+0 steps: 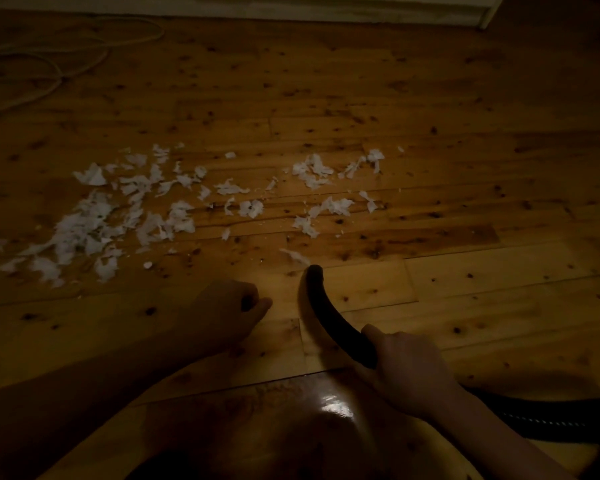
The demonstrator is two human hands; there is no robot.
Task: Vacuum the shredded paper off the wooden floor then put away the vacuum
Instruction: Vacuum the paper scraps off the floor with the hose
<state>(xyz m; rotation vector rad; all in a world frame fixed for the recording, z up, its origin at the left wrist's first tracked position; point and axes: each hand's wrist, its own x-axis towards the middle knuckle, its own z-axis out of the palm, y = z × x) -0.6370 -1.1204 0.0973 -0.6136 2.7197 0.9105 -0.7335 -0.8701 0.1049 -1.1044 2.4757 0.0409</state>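
Wooden floor [465, 289] holds paper [84, 230] strewn from 9 to 1 o'clock of the hose [333, 317] tip. Right hand [409, 365] fingers are clamped on the hose; left hand [229, 306] rests fisted, empty. Vacuuming looks barely begun; next the tip needs sweeping toward 10 o'clock

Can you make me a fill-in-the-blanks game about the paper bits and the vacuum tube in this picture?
1. The right hand grips a curved vacuum tube coloured ____.
2. The shredded paper scattered on the wooden floor is coloured ____.
3. Most of the paper lies to the ____ of the tube's open end.

Missing words: black; white; left.
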